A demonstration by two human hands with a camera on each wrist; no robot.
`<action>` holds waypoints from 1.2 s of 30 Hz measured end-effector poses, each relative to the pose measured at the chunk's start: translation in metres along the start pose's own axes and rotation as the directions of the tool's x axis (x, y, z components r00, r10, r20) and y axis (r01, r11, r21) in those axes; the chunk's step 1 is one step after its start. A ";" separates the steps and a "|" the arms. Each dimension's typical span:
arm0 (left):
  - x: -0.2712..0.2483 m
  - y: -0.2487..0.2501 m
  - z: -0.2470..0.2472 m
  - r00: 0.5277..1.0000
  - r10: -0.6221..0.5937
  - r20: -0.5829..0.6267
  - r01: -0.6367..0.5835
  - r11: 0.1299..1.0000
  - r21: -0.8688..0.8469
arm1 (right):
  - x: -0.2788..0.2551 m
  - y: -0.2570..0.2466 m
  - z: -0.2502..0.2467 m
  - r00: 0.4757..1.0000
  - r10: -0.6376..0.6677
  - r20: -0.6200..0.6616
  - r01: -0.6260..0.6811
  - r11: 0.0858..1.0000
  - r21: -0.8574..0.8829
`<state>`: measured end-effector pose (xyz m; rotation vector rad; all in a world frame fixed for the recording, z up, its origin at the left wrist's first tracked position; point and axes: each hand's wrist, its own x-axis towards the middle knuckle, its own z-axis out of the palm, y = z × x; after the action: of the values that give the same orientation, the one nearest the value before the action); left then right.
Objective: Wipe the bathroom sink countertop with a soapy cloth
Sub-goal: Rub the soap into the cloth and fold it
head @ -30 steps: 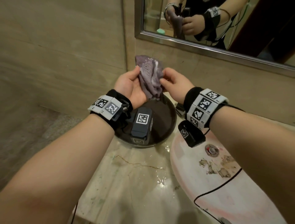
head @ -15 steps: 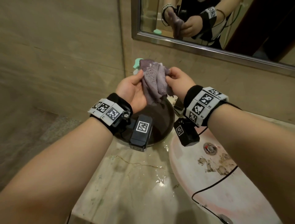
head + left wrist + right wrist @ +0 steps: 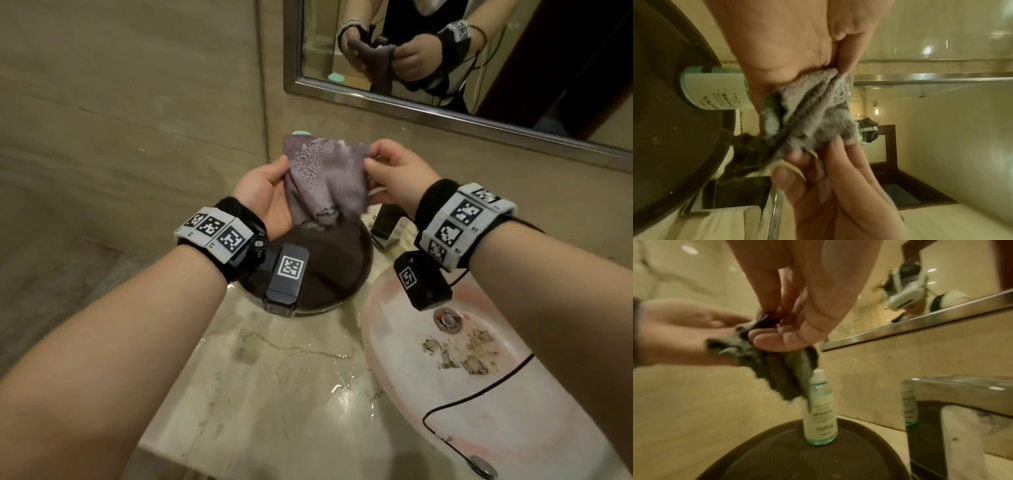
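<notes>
A grey-purple cloth with white suds on it hangs in the air between both hands, above a dark round tray. My left hand grips its left side, thumb on top; the cloth bunches between that thumb and the fingers. My right hand pinches the cloth's right edge, and in the right wrist view the fingertips press into the dark cloth. The marble countertop below is wet in patches.
A small green-capped bottle stands at the back of the tray. A chrome tap sits right of the tray, with a stained white basin and its drain beyond. A mirror hangs above; a wall closes the left side.
The hands have drawn apart and spread the bunched cloth wider between them. The bottle's green cap now shows behind the cloth's top edge.
</notes>
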<state>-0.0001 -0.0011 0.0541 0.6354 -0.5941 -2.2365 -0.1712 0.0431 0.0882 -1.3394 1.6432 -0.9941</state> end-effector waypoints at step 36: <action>-0.147 -0.045 -0.008 0.944 0.117 -0.310 -0.029 0.962 0.273 | -0.104 0.000 0.032 0.981 0.124 0.149 -0.066 0.936 -0.346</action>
<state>0.0719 0.1351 0.0606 1.0744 -0.7396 -1.9395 -0.1273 0.1422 0.0850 -1.5059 1.7838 -0.5362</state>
